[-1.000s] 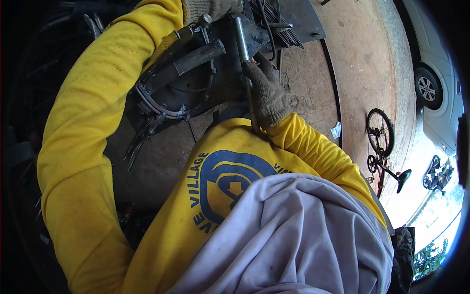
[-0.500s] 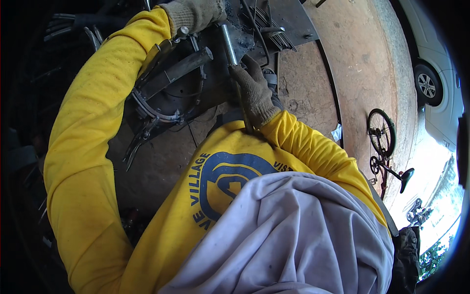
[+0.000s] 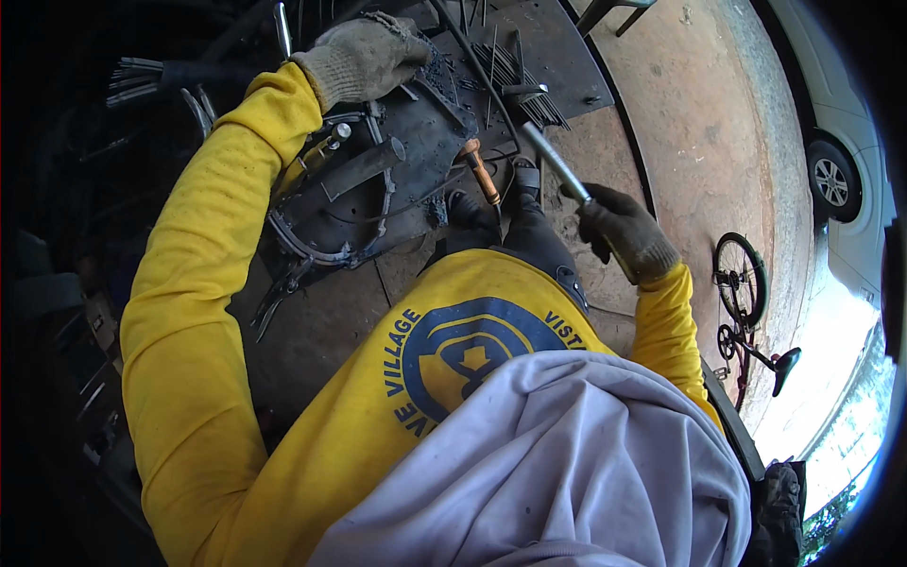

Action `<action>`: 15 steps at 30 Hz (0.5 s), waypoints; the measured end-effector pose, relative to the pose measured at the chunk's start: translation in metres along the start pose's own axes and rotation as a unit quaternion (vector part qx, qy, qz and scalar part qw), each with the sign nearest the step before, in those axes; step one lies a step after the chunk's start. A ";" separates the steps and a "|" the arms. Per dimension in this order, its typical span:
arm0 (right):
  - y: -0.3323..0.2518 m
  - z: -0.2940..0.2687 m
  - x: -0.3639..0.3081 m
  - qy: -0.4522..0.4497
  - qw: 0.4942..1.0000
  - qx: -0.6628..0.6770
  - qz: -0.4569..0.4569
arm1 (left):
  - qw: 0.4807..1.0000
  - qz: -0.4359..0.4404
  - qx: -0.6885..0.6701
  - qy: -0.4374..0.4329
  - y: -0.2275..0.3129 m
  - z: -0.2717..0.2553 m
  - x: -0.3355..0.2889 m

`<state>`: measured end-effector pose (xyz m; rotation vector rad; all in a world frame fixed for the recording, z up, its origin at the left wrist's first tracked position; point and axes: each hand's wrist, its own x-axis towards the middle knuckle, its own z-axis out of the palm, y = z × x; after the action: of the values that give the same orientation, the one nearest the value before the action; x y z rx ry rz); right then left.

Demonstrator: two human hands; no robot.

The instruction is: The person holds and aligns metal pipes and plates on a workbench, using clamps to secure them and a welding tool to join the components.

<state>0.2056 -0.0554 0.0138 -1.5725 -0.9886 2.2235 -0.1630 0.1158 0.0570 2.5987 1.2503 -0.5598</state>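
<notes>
My left hand (image 3: 364, 59), in a worn grey-brown glove, rests closed over the dark metal workbench (image 3: 430, 175). Whatever its fingers may hold is hidden. A dark flat bar (image 3: 436, 106) lies right beside those fingers. Off the bench's right edge, my gloved right hand (image 3: 628, 231) is closed around the lower end of a straight silver metal rod (image 3: 556, 161), which slants up and left. Between the hands, a tool with an orange-brown handle (image 3: 479, 172) sits at the bench edge. A curved metal frame (image 3: 316, 253) and a short thick pipe (image 3: 367, 168) lie below my left hand.
Several thin rods (image 3: 510, 80) lie at the bench's far right. A bundle of rods (image 3: 137, 80) sticks out at the far left. Dark chair legs (image 3: 614, 13) stand beyond the bench. Farther right are a bicycle (image 3: 742, 293) and a light-coloured car (image 3: 850, 142).
My right hand has swung right, away from the bench, carrying the silver rod. The orange-brown handle has come into view. My left hand has shifted slightly and stays over the bench.
</notes>
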 end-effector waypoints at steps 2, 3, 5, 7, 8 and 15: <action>0.002 -0.027 0.024 0.104 0.994 -0.035 -0.007 | 0.999 0.027 0.034 -0.008 0.001 0.002 0.004; 0.009 -0.046 0.048 0.135 0.989 -0.057 -0.026 | 0.996 0.058 0.069 -0.013 0.002 0.005 0.010; 0.007 -0.071 0.106 0.175 0.981 -0.075 -0.034 | 0.993 0.105 0.050 0.000 -0.003 0.012 0.015; 0.012 -0.102 0.177 0.194 0.955 -0.222 -0.025 | 0.990 0.129 0.055 -0.025 -0.002 0.017 0.027; 0.015 -0.112 0.208 0.241 0.911 -0.329 -0.070 | 0.989 0.132 0.054 -0.029 0.002 0.015 0.033; 0.000 -0.119 0.307 0.232 0.825 -0.512 -0.060 | 0.981 0.171 0.094 0.014 0.007 0.021 0.018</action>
<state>0.1937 0.1588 -0.2354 -2.1536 -2.1871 1.0482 -0.1521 0.1171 0.0307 2.8968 0.7594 -0.5990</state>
